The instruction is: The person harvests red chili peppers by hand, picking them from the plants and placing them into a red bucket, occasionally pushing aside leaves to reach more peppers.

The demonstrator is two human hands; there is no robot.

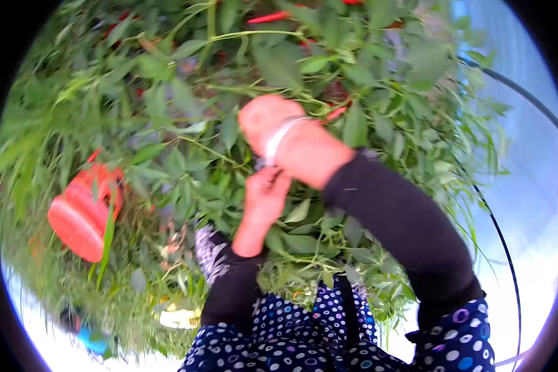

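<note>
My right hand point(270, 118) reaches in from the right, among the leaves of pepper plants point(359, 124). It is blurred, with its fingers hidden beneath the back of the hand. A pale band point(281, 137) circles that wrist. Just below the wrist is my left hand point(267, 189), its fingers bent together close against the band. Whatever those fingers hold, if anything, is too blurred to name. A red chili pepper point(337, 113) hangs just right of my right hand, and another long red chili pepper point(268, 17) shows near the top.
An orange plastic container point(79, 216) lies tilted in the grass at left. Leafy stems surround both hands. Dark hoops or hoses point(508, 84) curve along the right side beside bluish sheeting. A yellow and white item point(178, 317) and a blue item point(93, 340) sit at lower left.
</note>
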